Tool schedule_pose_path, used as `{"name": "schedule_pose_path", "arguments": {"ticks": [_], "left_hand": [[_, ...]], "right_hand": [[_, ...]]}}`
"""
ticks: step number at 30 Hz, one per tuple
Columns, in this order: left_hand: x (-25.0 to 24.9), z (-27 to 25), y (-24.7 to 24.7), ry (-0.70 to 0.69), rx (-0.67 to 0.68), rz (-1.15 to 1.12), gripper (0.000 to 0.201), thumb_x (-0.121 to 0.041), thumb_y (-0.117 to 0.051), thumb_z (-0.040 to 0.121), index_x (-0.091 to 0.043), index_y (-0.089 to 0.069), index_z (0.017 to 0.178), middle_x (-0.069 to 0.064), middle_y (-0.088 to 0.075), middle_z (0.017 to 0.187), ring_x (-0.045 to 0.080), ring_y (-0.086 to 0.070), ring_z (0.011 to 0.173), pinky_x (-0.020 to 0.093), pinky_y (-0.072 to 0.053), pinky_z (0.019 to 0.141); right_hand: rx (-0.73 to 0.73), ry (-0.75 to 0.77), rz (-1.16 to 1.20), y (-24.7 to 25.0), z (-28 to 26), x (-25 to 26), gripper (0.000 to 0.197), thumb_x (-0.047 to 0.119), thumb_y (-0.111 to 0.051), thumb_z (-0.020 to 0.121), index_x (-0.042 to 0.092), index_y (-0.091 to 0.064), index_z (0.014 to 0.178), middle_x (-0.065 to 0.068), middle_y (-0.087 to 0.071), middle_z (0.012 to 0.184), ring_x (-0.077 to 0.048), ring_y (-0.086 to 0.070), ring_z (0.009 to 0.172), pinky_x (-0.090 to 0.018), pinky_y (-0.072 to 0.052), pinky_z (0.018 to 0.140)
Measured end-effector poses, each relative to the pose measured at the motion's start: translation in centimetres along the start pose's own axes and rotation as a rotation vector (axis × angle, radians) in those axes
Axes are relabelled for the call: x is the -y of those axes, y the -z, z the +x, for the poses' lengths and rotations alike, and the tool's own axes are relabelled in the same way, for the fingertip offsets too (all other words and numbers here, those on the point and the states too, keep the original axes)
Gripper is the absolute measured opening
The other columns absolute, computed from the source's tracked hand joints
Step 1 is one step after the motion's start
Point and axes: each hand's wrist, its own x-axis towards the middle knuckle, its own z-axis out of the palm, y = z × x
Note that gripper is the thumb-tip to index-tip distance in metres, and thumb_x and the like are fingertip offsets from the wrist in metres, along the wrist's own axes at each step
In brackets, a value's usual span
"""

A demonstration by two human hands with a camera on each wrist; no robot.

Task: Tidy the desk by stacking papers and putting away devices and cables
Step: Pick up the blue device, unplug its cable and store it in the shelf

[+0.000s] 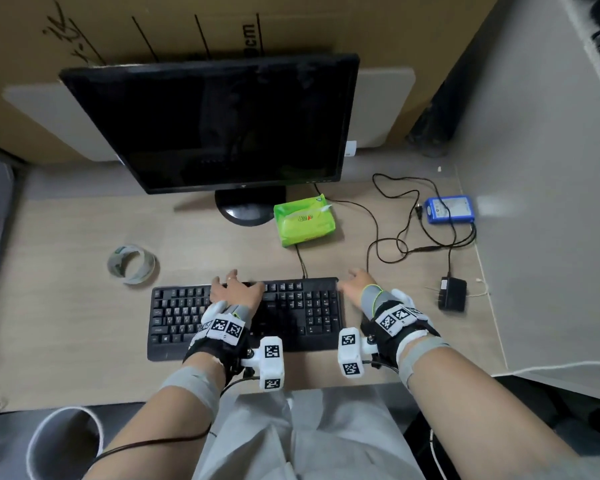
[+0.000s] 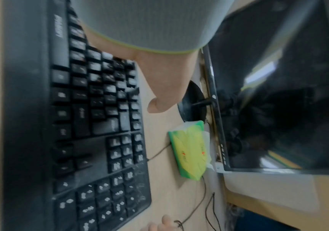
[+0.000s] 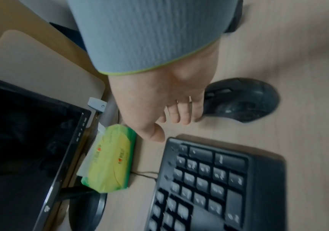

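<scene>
The left hand lies over the far edge of the black keyboard, fingers spread and relaxed, gripping nothing. The right hand hovers just past the keyboard's right end, fingers loosely extended and empty; in the right wrist view its fingertips are just beside a black mouse on the worktop. The keyboard sits at the near middle of the worktop, its cable running back under a green tissue pack. Behind the pack stands a dark monitor. Left of the keyboard lies a roll of clear tape. To the right, a black power adapter rests near the edge, and loose black wires loop back to a blue device.
</scene>
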Motion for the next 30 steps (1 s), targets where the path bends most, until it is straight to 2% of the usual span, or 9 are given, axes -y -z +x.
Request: {"name": "schedule_pose_path", "arguments": {"ticks": [2, 4, 7, 9, 11, 16, 22, 27, 30], "left_hand": [[-2.9, -0.4, -0.6, -0.104, -0.010, -0.111, 0.074, -0.036, -0.065, 0.081, -0.020, -0.040, 0.149, 0.016, -0.033, 0.155, 0.037, -0.042, 0.135, 0.043, -0.034, 0.112], [-6.0, -0.9, -1.5, -0.182, 0.002, -0.256, 0.077, -0.026, -0.068, 0.081, -0.019, -0.035, 0.151, 0.020, -0.036, 0.150, 0.037, -0.044, 0.133, 0.043, -0.037, 0.110], [-10.3, -1.9, -3.4, -0.291, 0.048, -0.312, 0.091, -0.018, -0.070, 0.084, -0.025, -0.017, 0.158, 0.022, -0.013, 0.160, 0.035, -0.026, 0.145, 0.039, -0.027, 0.115], [-12.8, -2.1, -4.9, -0.305, 0.060, -0.264, 0.095, -0.030, -0.071, 0.080, -0.033, -0.016, 0.157, 0.020, 0.001, 0.163, 0.038, -0.024, 0.146, 0.039, -0.025, 0.117], [-14.4, -1.9, -6.0, -0.253, 0.042, -0.206, 0.090, -0.037, -0.069, 0.081, -0.037, -0.020, 0.156, 0.019, 0.000, 0.163, 0.042, -0.029, 0.143, 0.041, -0.026, 0.117], [-17.0, -0.8, -7.6, -0.005, -0.011, -0.235, 0.077, -0.019, -0.066, 0.086, -0.029, -0.031, 0.154, 0.016, -0.010, 0.160, 0.044, -0.032, 0.137, 0.041, -0.025, 0.116], [-18.2, 1.0, -8.1, 0.098, -0.064, -0.158, 0.065, -0.022, -0.069, 0.077, -0.021, -0.050, 0.140, 0.017, -0.040, 0.133, 0.041, -0.057, 0.106, 0.042, -0.047, 0.100], [-19.3, 2.6, -7.9, 0.164, -0.083, -0.172, 0.055, -0.014, -0.068, 0.084, -0.013, -0.055, 0.137, 0.021, -0.043, 0.139, 0.039, -0.052, 0.119, 0.037, -0.040, 0.106], [-18.9, 3.1, -8.1, 0.125, -0.105, -0.201, 0.054, -0.016, -0.067, 0.083, -0.013, -0.058, 0.136, 0.022, -0.046, 0.136, 0.039, -0.053, 0.117, 0.036, -0.042, 0.105]], "right_hand": [[-0.068, 0.018, 0.037, 2.2, 0.7, -0.2, 0.062, 0.016, -0.064, 0.084, 0.014, -0.044, 0.142, -0.008, -0.052, 0.142, -0.029, -0.051, 0.128, -0.034, -0.039, 0.109], [-0.130, 0.021, 0.087, 4.6, 1.6, -0.8, 0.057, 0.016, -0.064, 0.082, 0.017, -0.049, 0.137, -0.006, -0.056, 0.136, -0.027, -0.054, 0.124, -0.032, -0.041, 0.106], [-0.187, 0.014, 0.152, 8.2, 3.2, -2.3, 0.053, 0.016, -0.065, 0.080, 0.017, -0.053, 0.132, -0.008, -0.058, 0.134, -0.027, -0.056, 0.121, -0.037, -0.042, 0.106], [-0.261, 0.015, 0.169, 10.7, 3.8, -3.3, 0.045, 0.015, -0.065, 0.082, 0.016, -0.057, 0.127, -0.009, -0.060, 0.130, -0.028, -0.057, 0.118, -0.037, -0.043, 0.103], [-0.370, 0.020, 0.106, 13.1, 4.1, -4.1, 0.039, 0.018, -0.063, 0.084, 0.016, -0.059, 0.123, -0.007, -0.062, 0.127, -0.030, -0.055, 0.118, -0.036, -0.043, 0.102], [-0.573, 0.032, -0.028, 18.8, 7.1, -4.5, 0.051, 0.016, -0.064, 0.080, 0.019, -0.052, 0.130, -0.012, -0.054, 0.135, -0.031, -0.044, 0.129, -0.037, -0.031, 0.109], [-0.554, -0.077, 0.024, 20.3, 12.5, -1.5, 0.082, 0.040, -0.073, 0.076, 0.016, -0.032, 0.144, -0.015, -0.037, 0.148, -0.034, -0.032, 0.137, -0.042, -0.023, 0.115], [-0.516, -0.186, -0.201, 19.8, 15.4, -1.2, 0.090, 0.024, -0.071, 0.078, 0.035, -0.016, 0.148, -0.008, -0.001, 0.160, -0.038, -0.026, 0.132, -0.047, -0.028, 0.110], [-0.575, -0.164, -0.333, 19.8, 15.9, -0.5, 0.080, 0.028, -0.069, 0.079, 0.043, -0.021, 0.142, -0.009, 0.004, 0.158, -0.040, -0.032, 0.122, -0.051, -0.037, 0.097]]}}
